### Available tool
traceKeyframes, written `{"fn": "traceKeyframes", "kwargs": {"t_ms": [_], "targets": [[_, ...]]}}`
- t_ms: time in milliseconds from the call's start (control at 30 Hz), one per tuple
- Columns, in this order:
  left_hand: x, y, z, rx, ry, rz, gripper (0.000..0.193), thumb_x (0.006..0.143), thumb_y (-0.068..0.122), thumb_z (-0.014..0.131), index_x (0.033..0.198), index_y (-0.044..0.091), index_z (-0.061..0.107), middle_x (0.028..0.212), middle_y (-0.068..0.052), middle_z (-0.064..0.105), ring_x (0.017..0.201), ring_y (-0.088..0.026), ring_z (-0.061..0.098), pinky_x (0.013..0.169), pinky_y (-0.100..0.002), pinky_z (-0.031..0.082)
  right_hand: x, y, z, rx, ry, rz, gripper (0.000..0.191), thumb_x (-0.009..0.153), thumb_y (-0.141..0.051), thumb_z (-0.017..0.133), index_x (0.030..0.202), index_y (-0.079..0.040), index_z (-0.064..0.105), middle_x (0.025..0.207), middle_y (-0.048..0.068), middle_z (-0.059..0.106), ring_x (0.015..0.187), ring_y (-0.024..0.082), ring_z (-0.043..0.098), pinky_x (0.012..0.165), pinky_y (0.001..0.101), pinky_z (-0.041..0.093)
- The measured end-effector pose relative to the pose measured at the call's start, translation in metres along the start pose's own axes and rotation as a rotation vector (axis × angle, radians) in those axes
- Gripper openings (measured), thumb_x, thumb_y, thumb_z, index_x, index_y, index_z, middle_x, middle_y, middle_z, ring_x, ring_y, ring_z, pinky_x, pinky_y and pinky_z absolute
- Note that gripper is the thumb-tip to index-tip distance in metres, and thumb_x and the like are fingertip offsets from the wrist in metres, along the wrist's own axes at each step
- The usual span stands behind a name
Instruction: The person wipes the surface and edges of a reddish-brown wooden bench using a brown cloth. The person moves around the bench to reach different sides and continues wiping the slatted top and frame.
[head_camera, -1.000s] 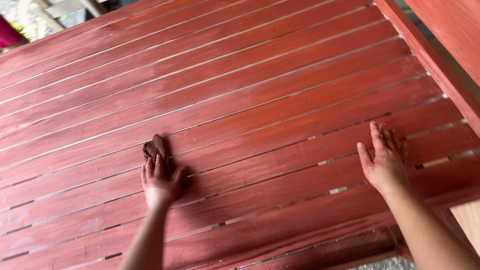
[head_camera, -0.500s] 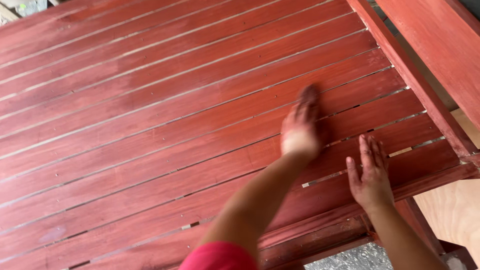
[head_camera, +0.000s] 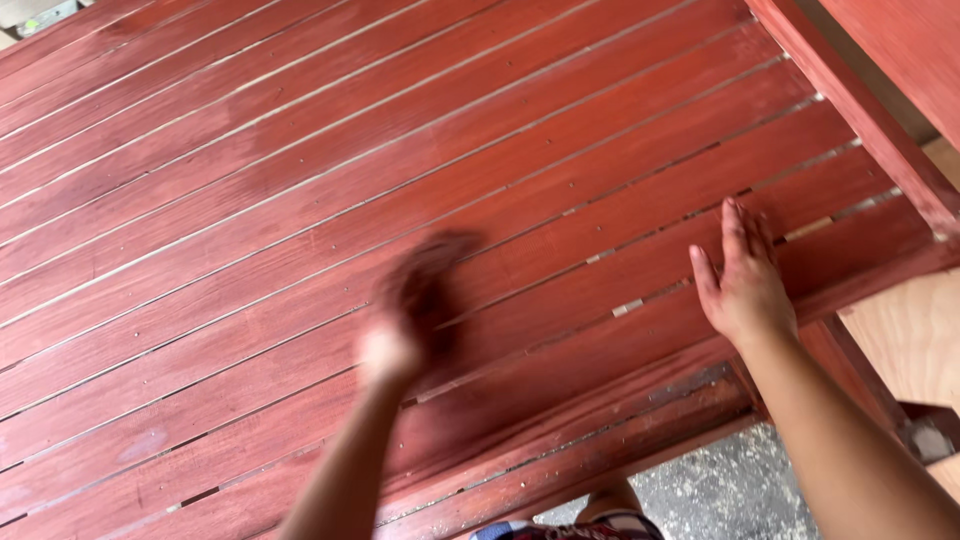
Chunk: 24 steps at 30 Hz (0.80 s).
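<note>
A wide red-stained slatted wooden panel (head_camera: 300, 200) fills the view, its boards running diagonally. My left hand (head_camera: 410, 320) is blurred with motion low in the middle, pressed on the slats over a dark rag (head_camera: 440, 255) that shows beyond the fingers. My right hand (head_camera: 745, 280) lies flat, fingers apart, on the slats near the panel's right edge, holding nothing.
A red wooden rail (head_camera: 850, 110) runs along the right side. Pale bare plywood (head_camera: 910, 340) sits at the lower right. Grey concrete floor (head_camera: 720, 490) shows below the panel's near edge.
My left hand swept with the rag from the left to beside my right hand, and has now slid back leftward. My right hand stays flat on the slats.
</note>
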<state>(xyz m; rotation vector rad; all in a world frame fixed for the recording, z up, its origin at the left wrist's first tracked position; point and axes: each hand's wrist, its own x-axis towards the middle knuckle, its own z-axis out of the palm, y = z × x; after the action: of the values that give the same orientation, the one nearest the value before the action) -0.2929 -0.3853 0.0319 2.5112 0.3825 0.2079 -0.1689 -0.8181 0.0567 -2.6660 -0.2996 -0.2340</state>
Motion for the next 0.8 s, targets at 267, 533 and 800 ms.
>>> {"fn": "traceKeyframes", "kwargs": {"t_ms": [267, 533, 800], "targets": [[-0.064, -0.076, -0.077, -0.040, -0.037, 0.291, 0.067, 0.078, -0.005, 0.046, 0.140, 0.011, 0.062, 0.154, -0.013, 0.053, 0.147, -0.037, 0.045, 0.122, -0.047, 0.038, 0.000, -0.005, -0.001, -0.012, -0.071, 0.103, 0.076, 0.105, -0.045, 0.044, 0.164, -0.007, 0.016, 0.167, 0.021, 0.025, 0.155, 0.041, 0.019, 0.122, 0.0489, 0.023], [-0.009, 0.100, 0.050, 0.060, -0.289, 0.881, 0.056, 0.082, 0.010, 0.066, 0.138, 0.011, 0.065, 0.149, -0.011, 0.057, 0.142, -0.037, 0.046, 0.117, -0.045, 0.039, -0.008, 0.005, -0.005, 0.144, 0.091, -0.096, 0.071, 0.108, -0.041, 0.047, 0.163, -0.003, 0.022, 0.166, 0.028, 0.028, 0.155, 0.042, 0.027, 0.128, 0.0449, 0.025], [0.039, 0.338, 0.199, -0.223, -0.525, 0.975, 0.048, 0.088, 0.020, 0.068, 0.135, 0.012, 0.064, 0.154, -0.009, 0.051, 0.149, -0.031, 0.039, 0.121, -0.042, 0.037, -0.022, 0.057, -0.068, 0.545, 0.178, -0.100, 0.060, 0.112, -0.031, 0.041, 0.161, 0.001, 0.029, 0.166, 0.026, 0.035, 0.157, 0.037, 0.032, 0.128, 0.0419, 0.025]]}}
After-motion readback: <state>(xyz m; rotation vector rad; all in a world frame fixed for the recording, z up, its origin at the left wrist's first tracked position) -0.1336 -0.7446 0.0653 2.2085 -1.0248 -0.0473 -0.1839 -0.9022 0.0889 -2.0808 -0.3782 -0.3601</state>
